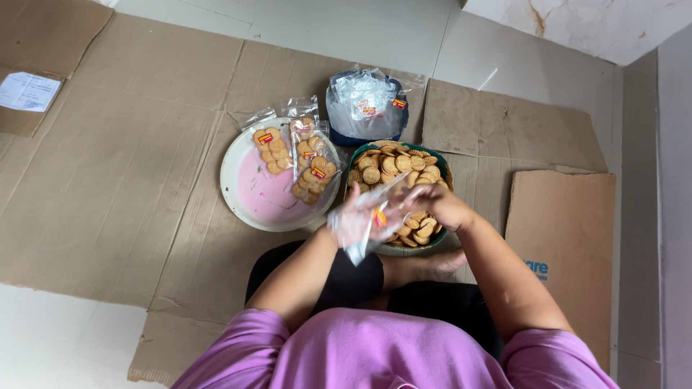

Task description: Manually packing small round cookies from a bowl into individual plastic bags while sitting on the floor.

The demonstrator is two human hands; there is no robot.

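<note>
My left hand (353,216) holds a small clear plastic bag (375,205) with a red and yellow label, just over the near rim of a green bowl (352,162) full of round brown biscuits (393,167). My right hand (436,202) is at the bag's mouth above the biscuits, fingers pinched; whether it holds a biscuit is hidden. To the left, a pink round plate (256,198) carries three filled clear biscuit packs (313,162).
Behind the bowl lies a pile of empty clear bags (366,104) on a dark blue container. Flattened cardboard sheets (130,158) cover the floor. A cardboard box (569,245) is at the right, another with a paper label (27,90) at far left. My crossed legs are below.
</note>
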